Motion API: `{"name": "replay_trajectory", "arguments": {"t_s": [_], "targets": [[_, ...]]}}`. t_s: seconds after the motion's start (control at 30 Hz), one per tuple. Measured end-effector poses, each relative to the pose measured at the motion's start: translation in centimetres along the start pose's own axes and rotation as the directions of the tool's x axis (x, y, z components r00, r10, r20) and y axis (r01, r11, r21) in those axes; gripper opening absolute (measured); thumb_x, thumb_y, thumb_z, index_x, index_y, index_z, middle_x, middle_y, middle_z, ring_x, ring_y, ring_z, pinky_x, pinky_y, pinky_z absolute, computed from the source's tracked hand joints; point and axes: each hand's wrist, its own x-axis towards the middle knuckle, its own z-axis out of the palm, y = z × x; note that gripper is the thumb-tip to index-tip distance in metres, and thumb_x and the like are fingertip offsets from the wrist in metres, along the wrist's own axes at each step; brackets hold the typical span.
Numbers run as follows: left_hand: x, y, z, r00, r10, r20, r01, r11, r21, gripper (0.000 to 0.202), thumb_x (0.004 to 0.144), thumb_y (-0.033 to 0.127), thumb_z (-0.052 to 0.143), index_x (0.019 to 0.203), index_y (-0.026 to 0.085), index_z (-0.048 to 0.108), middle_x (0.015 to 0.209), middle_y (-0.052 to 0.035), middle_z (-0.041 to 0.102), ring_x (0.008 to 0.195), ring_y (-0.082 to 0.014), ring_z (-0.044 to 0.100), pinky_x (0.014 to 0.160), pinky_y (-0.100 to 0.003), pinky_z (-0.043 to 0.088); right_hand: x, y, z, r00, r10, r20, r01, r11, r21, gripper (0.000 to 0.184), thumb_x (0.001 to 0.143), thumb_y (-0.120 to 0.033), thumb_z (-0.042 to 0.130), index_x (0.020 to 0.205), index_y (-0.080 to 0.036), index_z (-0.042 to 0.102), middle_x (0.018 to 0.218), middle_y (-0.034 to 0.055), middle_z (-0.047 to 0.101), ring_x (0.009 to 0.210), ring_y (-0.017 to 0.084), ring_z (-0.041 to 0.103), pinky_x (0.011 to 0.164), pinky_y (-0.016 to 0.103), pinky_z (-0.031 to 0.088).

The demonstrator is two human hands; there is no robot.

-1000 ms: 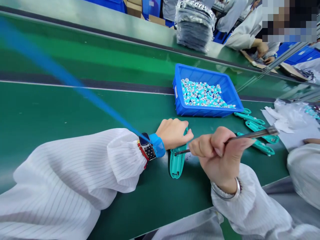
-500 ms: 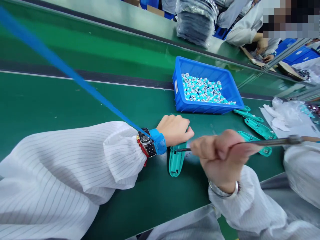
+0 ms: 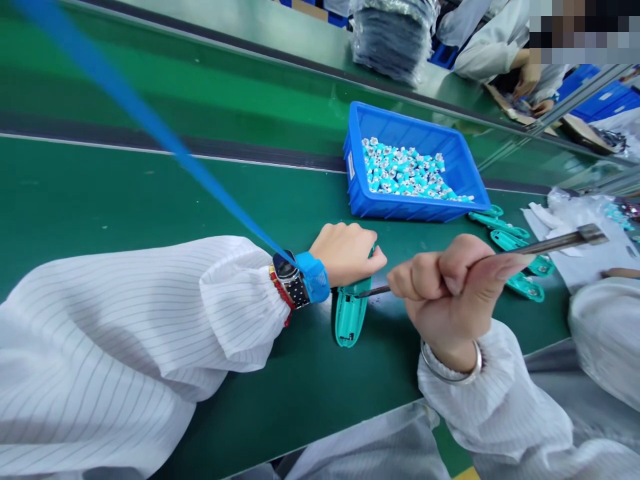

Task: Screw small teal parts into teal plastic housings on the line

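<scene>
My left hand (image 3: 347,252) is closed on the far end of a teal plastic shell (image 3: 349,312) and presses it onto the green belt (image 3: 150,200). A blue wrist strap (image 3: 313,276) and its cord (image 3: 150,123) run from that wrist. My right hand (image 3: 450,293) is a fist round metal tweezers (image 3: 550,242). The tweezers' tip (image 3: 361,293) sits in the shell beside my left thumb.
A blue bin (image 3: 415,207) of small teal and white parts stands behind the hands. Several teal shells (image 3: 520,263) lie to its right, by white plastic wrap (image 3: 575,220). A bagged dark stack (image 3: 393,37) and another person's hands (image 3: 525,87) are across the belt.
The tweezers' back end has risen and my right fist has shifted slightly up. My left hand stays on the shell.
</scene>
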Motion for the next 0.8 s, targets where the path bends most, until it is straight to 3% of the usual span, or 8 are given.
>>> {"name": "replay_trajectory", "arguments": {"t_s": [0.3, 0.5, 0.67, 0.8], "targets": [[0.0, -0.2, 0.2, 0.998, -0.048, -0.033, 0.045, 0.996, -0.079, 0.035, 0.079, 0.035, 0.037, 0.076, 0.014, 0.064, 0.077, -0.0101, 0.065, 0.077, -0.0255, 0.061, 0.063, -0.032, 0.04, 0.0, 0.9, 0.8, 0.992, -0.01, 0.127, 0.017, 0.998, -0.053, 0.044, 0.087, -0.045, 0.047, 0.054, -0.02, 0.031, 0.045, -0.0069, 0.019, 0.035, 0.005, 0.016, 0.038, 0.022, 0.014], [0.0, -0.1, 0.3, 0.994, -0.061, -0.095, 0.056, 0.997, -0.049, 0.036, 0.077, 0.036, 0.037, 0.077, 0.015, 0.066, 0.077, -0.0108, 0.066, 0.076, -0.0283, 0.062, 0.06, -0.034, 0.04, -1.4, -0.5, 1.2, 0.999, -0.032, 0.018, 0.032, 0.999, 0.012, 0.042, 0.089, -0.042, 0.045, 0.057, -0.02, 0.029, 0.047, -0.0077, 0.014, 0.035, 0.005, 0.014, 0.036, 0.021, 0.014], [0.2, -0.3, 0.6, 0.992, -0.04, -0.122, 0.035, 0.998, -0.049, 0.037, 0.075, 0.036, 0.037, 0.077, 0.014, 0.066, 0.076, -0.0118, 0.066, 0.075, -0.0291, 0.063, 0.059, -0.034, 0.04, -4.0, -0.7, 2.2, 0.997, 0.013, 0.081, -0.016, 0.999, 0.033, 0.045, 0.089, -0.045, 0.043, 0.057, -0.019, 0.026, 0.047, -0.0073, 0.015, 0.035, 0.005, 0.018, 0.037, 0.02, 0.016], [0.3, -0.4, 0.7, 0.991, -0.04, -0.125, 0.033, 0.998, -0.061, 0.037, 0.076, 0.036, 0.037, 0.077, 0.014, 0.067, 0.075, -0.0113, 0.066, 0.075, -0.0279, 0.063, 0.06, -0.033, 0.041, -4.2, -0.1, 2.3, 0.996, 0.025, 0.087, -0.028, 0.999, 0.032, 0.044, 0.089, -0.046, 0.042, 0.057, -0.019, 0.027, 0.048, -0.0073, 0.016, 0.036, 0.005, 0.018, 0.037, 0.02, 0.017]]}}
